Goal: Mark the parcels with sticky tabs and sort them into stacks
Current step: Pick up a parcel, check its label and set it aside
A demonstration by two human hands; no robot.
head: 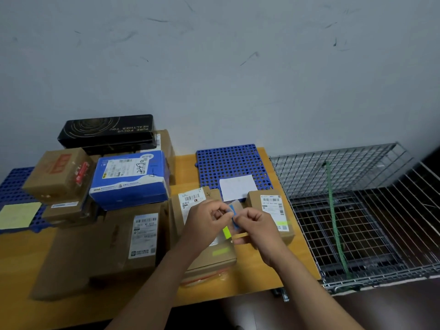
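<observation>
Over the middle of the wooden table (23,270) my left hand (207,220) and my right hand (256,225) meet, both pinching a small sheet of sticky tabs (234,217) with blue, green and yellow strips. Below them lies a flat cardboard parcel (209,256) with a white label and a green tab. A small brown parcel (271,210) with a label and green tab sits just right of my hands. A large flat cardboard parcel (100,246) lies to the left.
At the back left stand stacked parcels: a blue box (131,179), a brown box (57,175), a long black box (107,132). A blue perforated mat (231,163) holds white paper (238,186). A yellow note (19,214) lies far left. A wire cage (357,210) stands right of the table.
</observation>
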